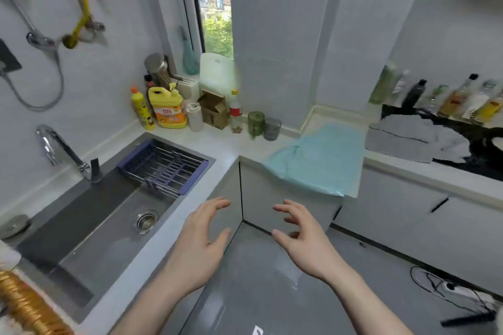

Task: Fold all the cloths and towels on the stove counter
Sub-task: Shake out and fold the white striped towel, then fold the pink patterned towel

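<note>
A light blue cloth [318, 158] lies spread on the white counter corner, its near edge hanging over the cabinet front. A grey towel [408, 139] lies rumpled to its right, partly over the black stove top [476, 168]. My left hand [201, 236] and my right hand [302, 234] hover side by side in front of the cabinet corner, below the blue cloth and apart from it. Both have relaxed, slightly curved fingers and hold nothing.
A steel sink [103, 215] with a drying rack [163, 166] and a tap [60, 149] fills the left. Detergent bottles [166, 109], a small box and two cups [264, 125] stand at the counter's back. Bottles [462, 100] line the wall behind the stove. Cables [446, 288] lie on the floor.
</note>
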A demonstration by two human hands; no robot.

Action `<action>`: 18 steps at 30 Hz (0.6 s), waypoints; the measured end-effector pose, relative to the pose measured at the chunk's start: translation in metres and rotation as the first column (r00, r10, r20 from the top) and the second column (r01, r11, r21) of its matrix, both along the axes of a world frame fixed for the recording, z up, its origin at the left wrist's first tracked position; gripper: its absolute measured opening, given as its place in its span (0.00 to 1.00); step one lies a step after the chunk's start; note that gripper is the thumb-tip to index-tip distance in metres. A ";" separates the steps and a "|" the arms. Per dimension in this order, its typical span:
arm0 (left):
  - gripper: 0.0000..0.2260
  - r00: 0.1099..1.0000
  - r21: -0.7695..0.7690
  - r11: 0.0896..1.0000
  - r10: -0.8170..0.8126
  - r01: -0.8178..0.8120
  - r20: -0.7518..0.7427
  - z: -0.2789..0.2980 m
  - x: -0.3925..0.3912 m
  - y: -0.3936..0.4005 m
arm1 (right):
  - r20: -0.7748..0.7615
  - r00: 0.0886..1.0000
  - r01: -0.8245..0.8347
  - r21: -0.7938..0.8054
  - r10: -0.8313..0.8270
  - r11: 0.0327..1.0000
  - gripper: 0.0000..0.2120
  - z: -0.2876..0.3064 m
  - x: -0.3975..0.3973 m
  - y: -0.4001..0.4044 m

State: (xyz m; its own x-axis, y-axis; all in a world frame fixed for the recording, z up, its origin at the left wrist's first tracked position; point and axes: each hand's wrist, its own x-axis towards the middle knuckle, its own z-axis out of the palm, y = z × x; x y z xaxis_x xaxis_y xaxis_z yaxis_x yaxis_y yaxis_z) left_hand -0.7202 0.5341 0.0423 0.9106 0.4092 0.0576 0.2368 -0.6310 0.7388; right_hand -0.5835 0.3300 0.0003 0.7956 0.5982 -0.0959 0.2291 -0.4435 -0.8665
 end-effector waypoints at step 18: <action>0.19 0.773 -0.034 0.772 -0.635 0.635 0.004 -0.008 0.302 -0.212 | 0.028 0.752 0.657 0.037 -0.658 0.753 0.21 0.003 0.131 -0.260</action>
